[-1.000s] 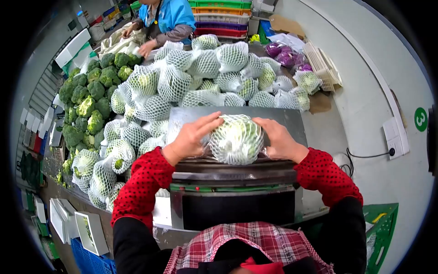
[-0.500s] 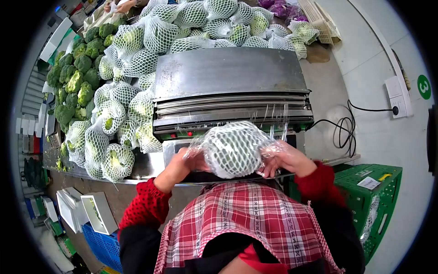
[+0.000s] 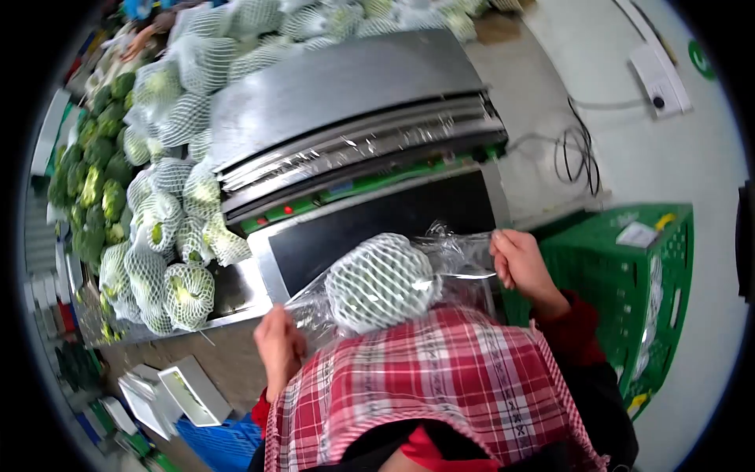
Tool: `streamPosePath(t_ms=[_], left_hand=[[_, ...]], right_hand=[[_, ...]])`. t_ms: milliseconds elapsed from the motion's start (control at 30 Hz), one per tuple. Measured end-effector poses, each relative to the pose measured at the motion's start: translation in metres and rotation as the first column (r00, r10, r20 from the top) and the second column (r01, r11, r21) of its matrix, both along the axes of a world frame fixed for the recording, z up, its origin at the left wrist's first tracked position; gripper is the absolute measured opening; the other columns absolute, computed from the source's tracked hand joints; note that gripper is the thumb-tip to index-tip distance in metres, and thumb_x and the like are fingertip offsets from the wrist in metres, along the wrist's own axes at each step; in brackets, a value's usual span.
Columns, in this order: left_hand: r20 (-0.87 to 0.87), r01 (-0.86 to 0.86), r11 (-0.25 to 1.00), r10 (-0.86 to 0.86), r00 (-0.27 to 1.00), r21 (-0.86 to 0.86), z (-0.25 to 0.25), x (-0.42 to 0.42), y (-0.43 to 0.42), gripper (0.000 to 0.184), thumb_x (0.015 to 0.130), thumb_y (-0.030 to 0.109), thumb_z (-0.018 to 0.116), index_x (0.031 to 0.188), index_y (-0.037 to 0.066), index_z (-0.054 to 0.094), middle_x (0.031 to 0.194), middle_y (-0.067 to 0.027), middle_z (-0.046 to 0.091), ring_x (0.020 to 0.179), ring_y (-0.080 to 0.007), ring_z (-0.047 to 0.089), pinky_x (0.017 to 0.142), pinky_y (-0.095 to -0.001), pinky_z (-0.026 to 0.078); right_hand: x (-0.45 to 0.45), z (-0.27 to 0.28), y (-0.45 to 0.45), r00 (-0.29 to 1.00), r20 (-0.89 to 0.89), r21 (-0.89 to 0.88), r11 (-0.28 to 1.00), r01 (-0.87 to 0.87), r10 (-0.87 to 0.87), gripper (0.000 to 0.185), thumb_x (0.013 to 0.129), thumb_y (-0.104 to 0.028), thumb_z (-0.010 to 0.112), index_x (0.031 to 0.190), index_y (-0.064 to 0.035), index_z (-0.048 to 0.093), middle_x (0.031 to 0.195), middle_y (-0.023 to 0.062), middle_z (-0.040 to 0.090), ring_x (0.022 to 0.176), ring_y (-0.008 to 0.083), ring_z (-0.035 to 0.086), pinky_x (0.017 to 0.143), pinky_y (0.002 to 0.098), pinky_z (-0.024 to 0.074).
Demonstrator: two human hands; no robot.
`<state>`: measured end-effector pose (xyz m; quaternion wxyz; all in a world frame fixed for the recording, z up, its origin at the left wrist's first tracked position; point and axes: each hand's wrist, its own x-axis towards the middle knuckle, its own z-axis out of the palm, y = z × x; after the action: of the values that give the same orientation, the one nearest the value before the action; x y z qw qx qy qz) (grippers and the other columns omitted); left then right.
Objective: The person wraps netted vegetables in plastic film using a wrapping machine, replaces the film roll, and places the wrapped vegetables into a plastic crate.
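Note:
A round vegetable in white foam netting (image 3: 381,283) sits at the front edge of the wrapping machine's black plate (image 3: 377,224), against the checked apron. Clear plastic film (image 3: 464,256) lies around it and stretches out to both sides. My left hand (image 3: 279,346) is closed on the film's left end, low beside the apron. On the other side, my right hand (image 3: 523,267) pinches the film's right end, drawn out taut. Neither hand touches the netted vegetable itself.
Netted vegetables (image 3: 157,220) are heaped left of and behind the machine's metal cover (image 3: 346,86). Bare broccoli (image 3: 98,165) is piled farther left. A green crate (image 3: 598,275) stands at the right, and a black cable (image 3: 578,153) lies behind it. Another person's hand (image 3: 140,41) shows at the top left.
The netted vegetable came off the machine's top toward me. My hands have since moved apart, pulling the film out to both sides. The view has tilted and shifted.

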<state>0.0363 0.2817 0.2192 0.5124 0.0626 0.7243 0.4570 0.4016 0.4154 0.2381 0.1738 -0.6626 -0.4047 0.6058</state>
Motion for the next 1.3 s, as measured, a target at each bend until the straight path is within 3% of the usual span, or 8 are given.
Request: streamPosePath(t_ms=[167, 367, 767, 867, 933, 1067, 1200, 1300], left_hand=[[-0.67, 0.593, 0.773, -0.565, 0.481, -0.226, -0.13, 0.04, -0.026, 0.026, 0.087, 0.025, 0.06, 0.093, 0.0, 0.063, 0.076, -0.0314, 0.061, 0.072, -0.0495, 0.06, 0.063, -0.0505, 0.048], [-0.21, 0.651, 0.744, -0.62, 0.756, 0.152, -0.11, 0.072, 0.018, 0.048, 0.081, 0.021, 0.066, 0.121, -0.001, 0.051, 0.104, -0.0212, 0.066, 0.095, -0.031, 0.066, 0.083, -0.0401, 0.051], [-0.374, 0.633, 0.641, -0.511, 0.774, 0.435, 0.018, 0.073, 0.061, 0.074, 0.082, 0.036, 0.069, 0.134, 0.002, 0.03, 0.119, -0.0194, 0.056, 0.107, -0.0301, 0.059, 0.09, -0.0422, 0.05], [-0.373, 0.686, 0.575, -0.577, 0.726, 0.446, 0.036, 0.098, 0.053, 0.081, 0.082, 0.04, 0.07, 0.137, 0.003, 0.025, 0.123, -0.019, 0.053, 0.109, -0.0298, 0.058, 0.092, -0.0427, 0.049], [-0.363, 0.756, 0.458, -0.68, 0.637, 0.469, 0.048, 0.121, 0.053, 0.086, 0.082, 0.043, 0.071, 0.14, 0.004, 0.021, 0.125, -0.0187, 0.052, 0.111, -0.0297, 0.057, 0.093, -0.0431, 0.049], [-0.211, 0.696, -0.021, -0.959, 0.188, 0.718, 0.088, 0.222, 0.074, 0.101, 0.074, 0.022, 0.079, 0.142, -0.003, 0.008, 0.138, -0.0194, 0.037, 0.122, -0.0298, 0.048, 0.099, -0.0414, 0.043], [-0.95, 0.443, -0.854, -0.311, -0.018, 0.271, 0.16, 0.36, 0.109, 0.094, 0.067, 0.046, 0.081, 0.135, -0.005, 0.042, 0.135, -0.0244, 0.048, 0.126, -0.0395, 0.046, 0.104, -0.0435, 0.037], [-0.959, 0.738, -0.675, 0.213, 0.186, -0.007, 0.138, 0.399, 0.129, 0.077, 0.072, 0.041, 0.078, 0.13, 0.0, 0.049, 0.138, -0.02, 0.047, 0.13, -0.04, 0.041, 0.105, -0.0515, 0.033]], right_hand=[[0.003, -0.152, -0.055, 0.982, 0.136, 0.371, 0.912, -0.176, 0.134, 0.03, 0.091, -0.022, 0.052, 0.071, -0.0008, 0.057, 0.057, 0.0086, 0.057, 0.052, 0.0245, 0.054, 0.05, 0.0401, 0.0415], [-0.066, -0.158, -0.103, 0.86, 0.123, 0.369, 0.781, -0.503, 0.496, 0.025, 0.087, -0.023, 0.062, 0.096, 0.0, 0.064, 0.091, 0.0148, 0.066, 0.081, 0.028, 0.062, 0.075, 0.0393, 0.0492], [-0.07, -0.009, -0.086, 0.708, -0.48, 0.626, 0.768, -0.137, 0.518, 0.037, 0.092, -0.027, 0.061, 0.119, -0.0026, 0.055, 0.108, 0.0095, 0.063, 0.097, 0.0208, 0.06, 0.088, 0.0373, 0.0484], [-0.005, 0.013, -0.1, 0.784, -0.576, 0.355, 0.935, -0.014, 0.23, 0.041, 0.093, -0.028, 0.061, 0.125, -0.0033, 0.053, 0.112, 0.0082, 0.063, 0.101, 0.019, 0.06, 0.092, 0.0368, 0.0482], [0.043, 0.043, -0.14, 0.406, -0.898, 0.006, 0.917, 0.399, -0.171, 0.048, 0.095, -0.034, 0.059, 0.13, -0.0033, 0.047, 0.119, 0.0093, 0.06, 0.108, 0.0186, 0.058, 0.095, 0.0348, 0.0462], [0.072, 0.095, -0.177, 0.892, -0.449, 0.826, 0.354, 0.439, -0.058, 0.11, 0.07, -0.036, 0.086, 0.145, 0.0061, 0.018, 0.145, 0.0181, 0.027, 0.137, 0.0276, 0.026, 0.115, 0.0383, 0.0197], [0.212, 0.161, -0.216, 0.701, -0.506, 0.719, 0.203, 0.665, -0.503, 0.067, 0.077, -0.023, 0.077, 0.133, -0.0036, 0.046, 0.111, 0.0081, 0.062, 0.103, 0.0195, 0.059, 0.093, 0.0333, 0.0473], [0.302, 0.176, -0.256, 0.442, -0.316, 0.777, 0.039, 0.629, -0.839, 0.045, 0.083, -0.026, 0.07, 0.117, -0.0009, 0.053, 0.103, 0.0096, 0.065, 0.092, 0.017, 0.063, 0.081, 0.0305, 0.0511]])
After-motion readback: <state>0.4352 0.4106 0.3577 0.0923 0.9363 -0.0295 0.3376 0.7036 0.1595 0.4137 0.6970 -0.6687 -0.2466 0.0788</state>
